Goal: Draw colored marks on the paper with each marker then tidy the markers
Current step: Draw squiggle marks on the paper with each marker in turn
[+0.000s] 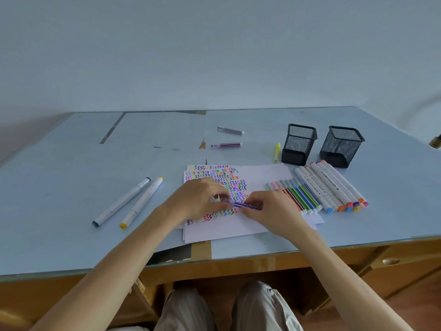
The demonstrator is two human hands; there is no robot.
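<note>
Paper [250,225]: near tabletop's front edge, partly hidden under both hands.
Left hand [200,199]: pinching purple marker's cap end; cap blurred.
Right hand [269,211]: gripping barrel.
Purple marker [245,205]: over paper, ends covered by fingers.

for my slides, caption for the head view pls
Both hands hold a purple marker over zigzag-covered paper.
</note>
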